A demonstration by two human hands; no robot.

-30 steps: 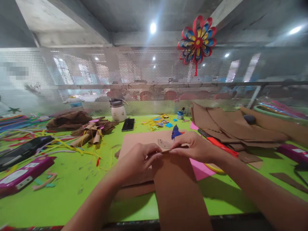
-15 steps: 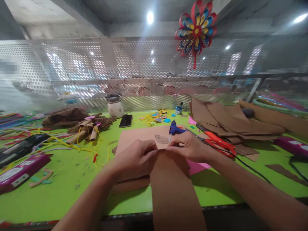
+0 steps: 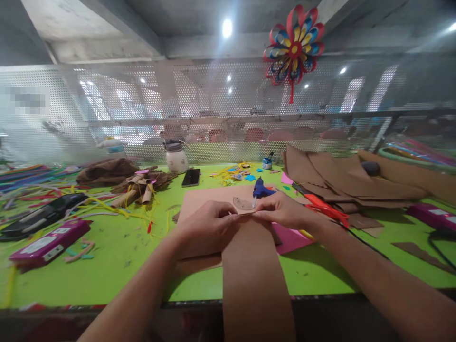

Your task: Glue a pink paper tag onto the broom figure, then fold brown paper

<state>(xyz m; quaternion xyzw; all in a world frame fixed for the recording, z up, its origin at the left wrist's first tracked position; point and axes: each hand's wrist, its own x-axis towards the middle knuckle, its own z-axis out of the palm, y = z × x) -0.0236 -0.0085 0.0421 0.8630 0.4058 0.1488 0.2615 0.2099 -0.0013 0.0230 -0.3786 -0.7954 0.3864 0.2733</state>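
Right hand point(image 3: 283, 212) on long, broad, plain brown strip point(image 3: 254, 273)

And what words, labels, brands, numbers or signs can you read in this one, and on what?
No text can be read.
Brown strip: no visible writing.
Pixelated patch, far left: unreadable.
Left purple box: pale labels, too blurred.
Right purple box: pale label, too blurred.
Blue jar: too small.
Clear curved piece: marks too small.
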